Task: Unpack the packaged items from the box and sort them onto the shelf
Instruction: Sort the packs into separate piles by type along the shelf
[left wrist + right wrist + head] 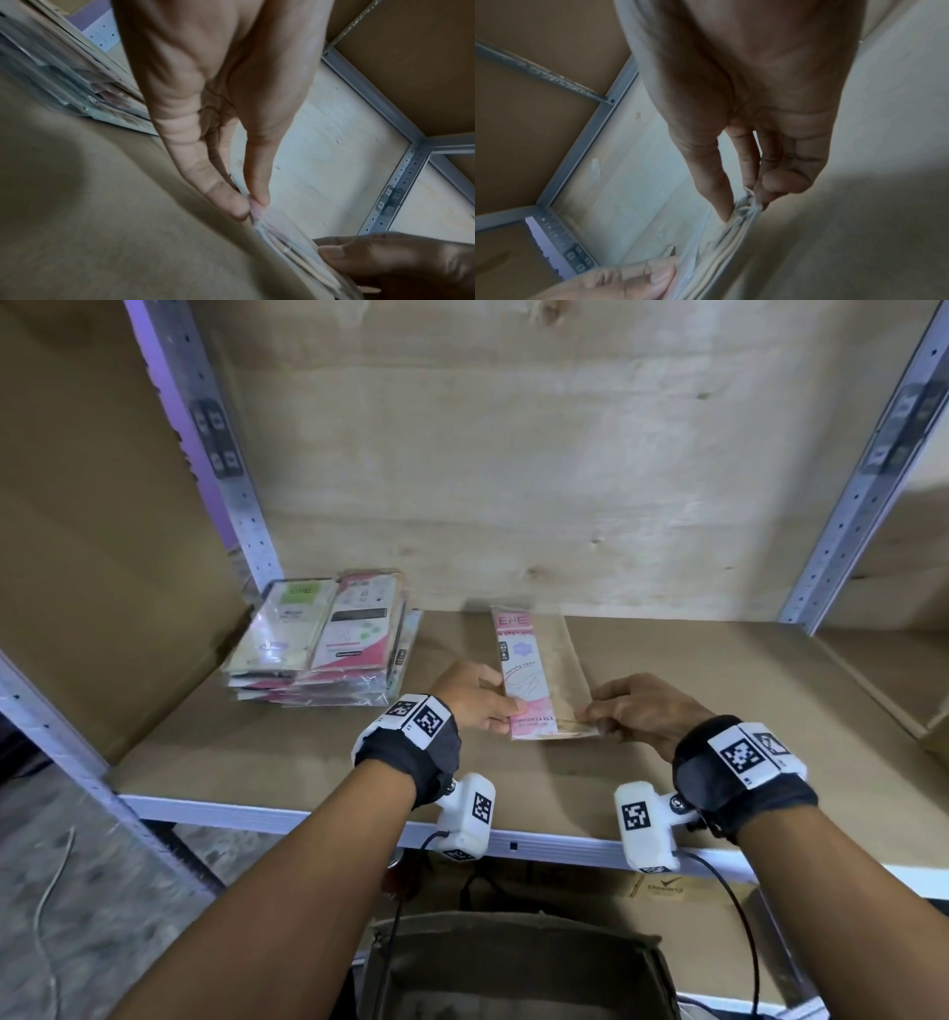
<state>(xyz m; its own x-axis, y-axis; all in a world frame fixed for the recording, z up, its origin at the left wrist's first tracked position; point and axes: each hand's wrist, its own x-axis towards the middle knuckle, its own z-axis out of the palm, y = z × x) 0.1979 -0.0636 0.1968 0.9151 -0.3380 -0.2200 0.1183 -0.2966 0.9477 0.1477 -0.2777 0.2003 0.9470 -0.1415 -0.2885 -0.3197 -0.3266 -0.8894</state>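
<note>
Box (pixel 513 963) sitting near | both hands (pixel 475 698) (pixel 642 713) pinching packet (pixel 534 675) onto shelf (pixel 308 819) | stack (pixel 321 644) lying left | sorting seemingly unfinished

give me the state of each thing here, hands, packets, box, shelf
left hand: pinches the pink packet's near left edge
right hand: pinches its near right corner
pink packet: in both hands, lengthwise on or just above the shelf board
stack of packets: lying flat at the shelf's left, untouched
shelf: brown board, holds the stack
box: open below the shelf edge, contents hidden
</note>
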